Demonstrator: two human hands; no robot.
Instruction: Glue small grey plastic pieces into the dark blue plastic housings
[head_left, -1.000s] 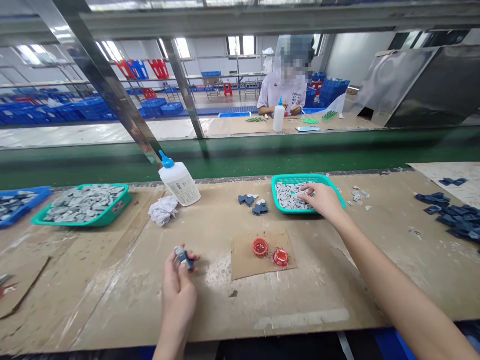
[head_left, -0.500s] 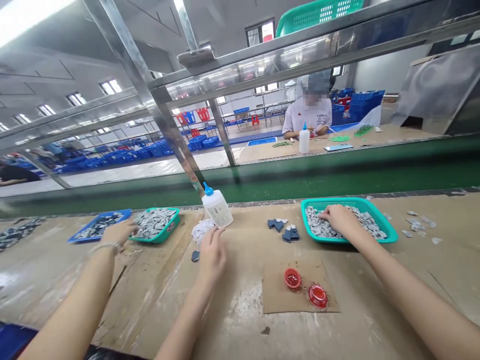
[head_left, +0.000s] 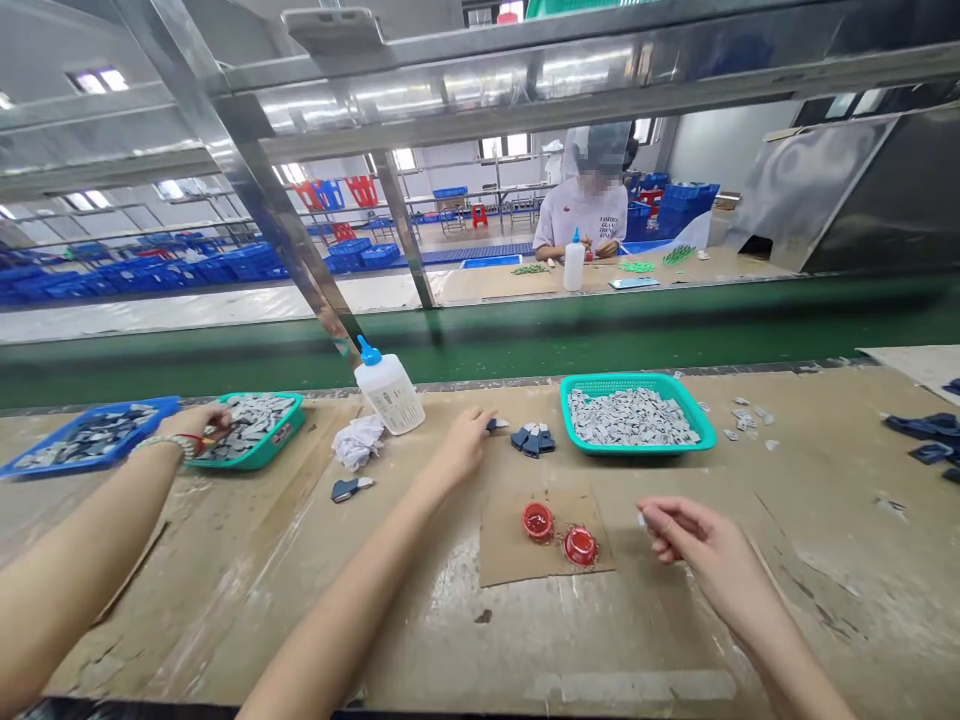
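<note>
My left hand [head_left: 463, 445] reaches over the middle of the table, its fingertips closed on a small dark blue piece [head_left: 496, 425]. Just right of it lies a small pile of dark blue pieces [head_left: 532, 438]. Low over the table at the right, my right hand [head_left: 694, 535] pinches a small whitish piece [head_left: 641, 519] between thumb and finger. Between my hands, two red cups [head_left: 538, 521] holding shiny liquid sit on a cardboard square [head_left: 501, 555]. Beyond them stands a green basket [head_left: 709, 440] of small light grey pieces [head_left: 626, 415].
Another person's hand [head_left: 206, 425] is in a second green basket [head_left: 289, 425] at left, beside a blue tray [head_left: 22, 465]. A white bottle [head_left: 391, 395], crumpled tissue [head_left: 358, 442] and a loose dark piece [head_left: 349, 489] lie nearer. Across, a person [head_left: 581, 215] sits working.
My right hand has left the green basket and come nearer with a small whitish piece. My left hand has moved right, from beside the bottle to the dark blue pieces. The view has shifted right.
</note>
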